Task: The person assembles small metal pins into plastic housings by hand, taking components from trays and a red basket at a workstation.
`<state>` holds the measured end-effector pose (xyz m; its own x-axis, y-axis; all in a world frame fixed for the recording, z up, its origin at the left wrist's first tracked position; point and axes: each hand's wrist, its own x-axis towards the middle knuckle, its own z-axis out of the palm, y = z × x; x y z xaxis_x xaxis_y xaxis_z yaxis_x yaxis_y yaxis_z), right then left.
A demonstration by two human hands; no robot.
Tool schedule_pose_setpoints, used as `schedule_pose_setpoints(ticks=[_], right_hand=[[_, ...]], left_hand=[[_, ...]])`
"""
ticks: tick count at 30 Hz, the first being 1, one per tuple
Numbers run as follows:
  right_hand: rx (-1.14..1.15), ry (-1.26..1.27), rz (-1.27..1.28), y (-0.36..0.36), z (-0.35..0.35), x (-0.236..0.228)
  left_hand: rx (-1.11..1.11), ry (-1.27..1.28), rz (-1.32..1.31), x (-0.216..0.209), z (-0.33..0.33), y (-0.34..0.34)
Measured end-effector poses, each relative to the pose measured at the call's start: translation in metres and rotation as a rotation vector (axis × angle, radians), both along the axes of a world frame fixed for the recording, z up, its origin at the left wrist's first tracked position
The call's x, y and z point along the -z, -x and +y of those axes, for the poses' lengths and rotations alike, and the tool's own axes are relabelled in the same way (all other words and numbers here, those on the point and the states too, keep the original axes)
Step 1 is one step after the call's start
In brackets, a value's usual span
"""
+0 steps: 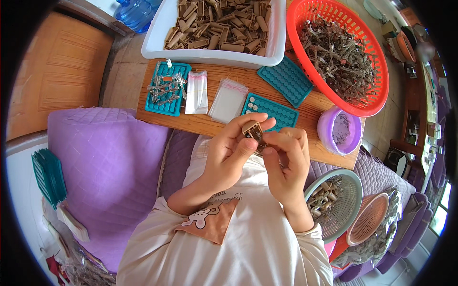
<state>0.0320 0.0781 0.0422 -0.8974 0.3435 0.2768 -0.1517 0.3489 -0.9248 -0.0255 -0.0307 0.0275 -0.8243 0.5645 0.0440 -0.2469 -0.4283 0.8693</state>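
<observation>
In front of my chest, my left hand (231,148) grips a small brown plastic casing (251,127) between thumb and fingers. Its open, hollow side with dark parts inside is turned toward my right hand (287,159). The right thumb and forefinger are pinched together at the casing's lower edge; whatever they hold is hidden. Just beyond the hands lies a teal tray (285,115) of round pockets, with a few white round pieces in its left end. Left of it, clear plastic bags (229,101) are stacked on the wooden table (202,125).
A white bin (152,40) of brown casings stands at the back. A red basket (305,59) of thin metallic pieces overhangs the table's right. Nearby are a purple bucket (353,143), a grey-green basket (350,209) with casings, another teal tray (288,81) and a loaded teal tray (167,108).
</observation>
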Motion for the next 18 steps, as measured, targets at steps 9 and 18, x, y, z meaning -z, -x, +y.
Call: schedule_pose_setpoints(ticks=[9,18], right_hand=[[0.026,0.296,-0.024,0.001,-0.019,0.012],[-0.089,0.352,-0.239,0.013,-0.003,0.02]], left_hand=[[-0.131,0.057,0.035,-0.001,0.001,-0.002],[-0.118,-0.207,-0.438,0.006,0.0,0.007]])
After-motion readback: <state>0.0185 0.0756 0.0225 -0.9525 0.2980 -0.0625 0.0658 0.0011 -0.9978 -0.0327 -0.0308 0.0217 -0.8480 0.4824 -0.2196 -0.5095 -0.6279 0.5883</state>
